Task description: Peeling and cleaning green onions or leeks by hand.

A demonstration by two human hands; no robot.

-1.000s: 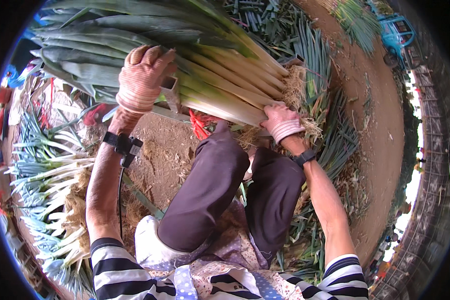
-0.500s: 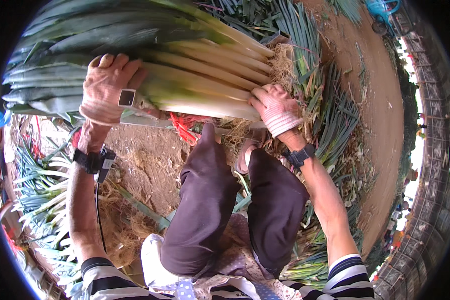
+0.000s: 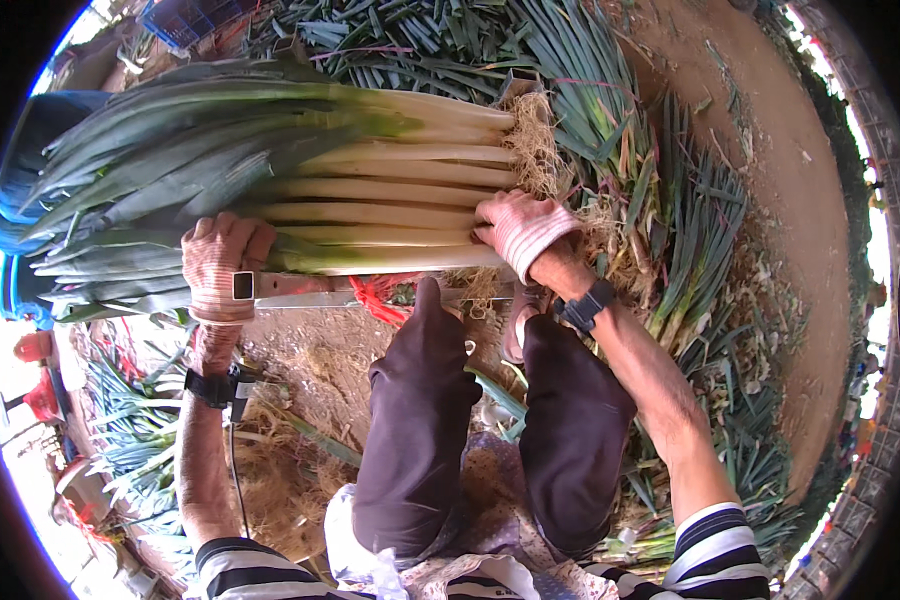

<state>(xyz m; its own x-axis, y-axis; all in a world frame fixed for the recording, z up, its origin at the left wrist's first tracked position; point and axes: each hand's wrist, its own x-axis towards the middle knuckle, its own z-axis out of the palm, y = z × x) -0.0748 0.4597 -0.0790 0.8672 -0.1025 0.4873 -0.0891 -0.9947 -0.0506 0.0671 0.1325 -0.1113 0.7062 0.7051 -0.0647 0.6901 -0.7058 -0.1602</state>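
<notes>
A wide layer of leeks [image 3: 390,188] lies crosswise in front of me, with dark green leaves at the left, white stalks toward the right and stringy roots [image 3: 538,145] at the right end. My left hand [image 3: 225,262], in a pale striped glove, is closed over the near leeks where the leaves begin. A small square device sits on its thumb side. My right hand [image 3: 525,232], gloved as well, has its fingers curled over the white ends of the near leeks, beside the roots. Its fingertips are partly hidden. Red ties [image 3: 380,298] hang below the near edge.
More leeks lie heaped at the far side [image 3: 410,40], to the right [image 3: 700,190] and at the lower left [image 3: 145,440]. A metal support [image 3: 320,298] runs under the layer. A blue crate [image 3: 185,22] stands at the far left. Bare earth [image 3: 770,250] shows at the right.
The view has shifted, showing more of the far heap. The leeks now lie flatter, their leaf ends lower at the left. My left hand has come nearer; my right hand remains by the roots.
</notes>
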